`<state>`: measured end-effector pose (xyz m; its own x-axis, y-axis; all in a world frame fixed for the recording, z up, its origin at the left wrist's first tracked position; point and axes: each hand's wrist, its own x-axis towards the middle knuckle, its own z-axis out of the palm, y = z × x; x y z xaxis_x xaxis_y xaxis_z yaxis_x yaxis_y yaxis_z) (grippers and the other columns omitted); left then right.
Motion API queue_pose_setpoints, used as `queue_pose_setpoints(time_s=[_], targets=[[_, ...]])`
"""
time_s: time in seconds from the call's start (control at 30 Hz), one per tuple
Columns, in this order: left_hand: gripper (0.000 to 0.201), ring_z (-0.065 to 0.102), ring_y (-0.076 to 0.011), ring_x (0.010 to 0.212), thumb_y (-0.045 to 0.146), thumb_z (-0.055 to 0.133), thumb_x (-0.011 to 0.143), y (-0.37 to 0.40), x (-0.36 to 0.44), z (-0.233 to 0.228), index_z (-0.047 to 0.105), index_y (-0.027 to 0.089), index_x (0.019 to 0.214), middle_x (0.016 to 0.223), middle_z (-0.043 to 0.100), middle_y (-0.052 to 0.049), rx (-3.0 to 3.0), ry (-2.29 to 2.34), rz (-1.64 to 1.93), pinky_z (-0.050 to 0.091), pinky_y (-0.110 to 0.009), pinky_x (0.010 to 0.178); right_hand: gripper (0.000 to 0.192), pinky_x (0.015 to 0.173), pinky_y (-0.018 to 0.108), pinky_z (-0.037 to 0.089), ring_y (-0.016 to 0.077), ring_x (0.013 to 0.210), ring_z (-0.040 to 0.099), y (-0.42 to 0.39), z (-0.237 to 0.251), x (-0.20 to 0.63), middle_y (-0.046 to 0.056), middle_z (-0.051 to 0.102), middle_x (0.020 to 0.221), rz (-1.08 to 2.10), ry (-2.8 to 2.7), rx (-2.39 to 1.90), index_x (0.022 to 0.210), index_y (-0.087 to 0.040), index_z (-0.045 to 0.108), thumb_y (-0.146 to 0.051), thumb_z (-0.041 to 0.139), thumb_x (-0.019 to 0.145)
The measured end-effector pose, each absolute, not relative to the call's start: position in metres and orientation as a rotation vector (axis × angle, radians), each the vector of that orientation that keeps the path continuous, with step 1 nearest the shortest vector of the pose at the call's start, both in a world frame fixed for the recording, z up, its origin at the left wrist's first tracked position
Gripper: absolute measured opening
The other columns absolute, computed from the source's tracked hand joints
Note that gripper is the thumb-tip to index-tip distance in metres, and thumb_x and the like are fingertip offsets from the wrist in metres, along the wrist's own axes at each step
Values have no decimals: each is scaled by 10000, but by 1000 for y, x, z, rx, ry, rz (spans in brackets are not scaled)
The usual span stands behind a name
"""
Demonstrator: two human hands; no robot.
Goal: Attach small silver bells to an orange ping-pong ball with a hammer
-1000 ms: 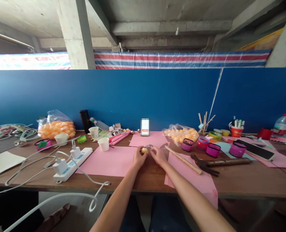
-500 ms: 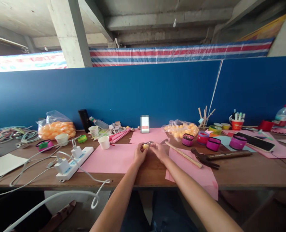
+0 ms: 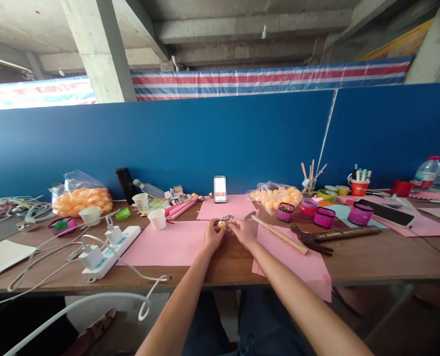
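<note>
A: Both hands meet at mid-table, just this side of the phone [image 3: 220, 189] propped against the blue wall. Left hand [image 3: 212, 236] has its fingers pinched on a small orange ball [image 3: 221, 224].

B: And the right hand [image 3: 243, 232] closes in from the other side, fingertips on the ball and on a crumpled silvery bit [image 3: 227, 218] sitting at its top. It's too small to tell what that is.

A: Any direction to it?

B: The ball's round, so no long axis. The silvery piece sticks up and away, toward the phone.

A: Room to move?

B: Bare wood under the wrists, and the table's near edge [image 3: 220, 284] lies well behind them. Left of the phone there's one pink sheet [image 3: 168, 244]; right of it, another pink sheet [image 3: 294, 259] carrying a wooden stick [image 3: 281, 237].

A: Counts, left to right?

B: One power strip [image 3: 106, 249], two plugs in it. Three paper cups [image 3: 157, 219]. Two bags of orange balls [image 3: 80, 198], one on each side of the phone.
</note>
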<state>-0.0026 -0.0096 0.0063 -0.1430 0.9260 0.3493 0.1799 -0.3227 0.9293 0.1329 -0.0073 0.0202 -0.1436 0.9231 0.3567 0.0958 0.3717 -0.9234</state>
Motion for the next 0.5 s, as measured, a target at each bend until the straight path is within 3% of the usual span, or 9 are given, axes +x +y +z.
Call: queue_pose_setpoints(time_s=[0.5], targets=[[351, 623, -151, 732, 180, 639, 626, -11, -2, 5, 503, 185, 949, 908, 621, -59, 1581, 1290, 1487, 478, -264, 660, 206, 536, 244, 457, 123, 567, 556, -9, 23, 134, 10, 609, 669, 951, -1535, -959, 804, -159, 569, -341, 529, 715]])
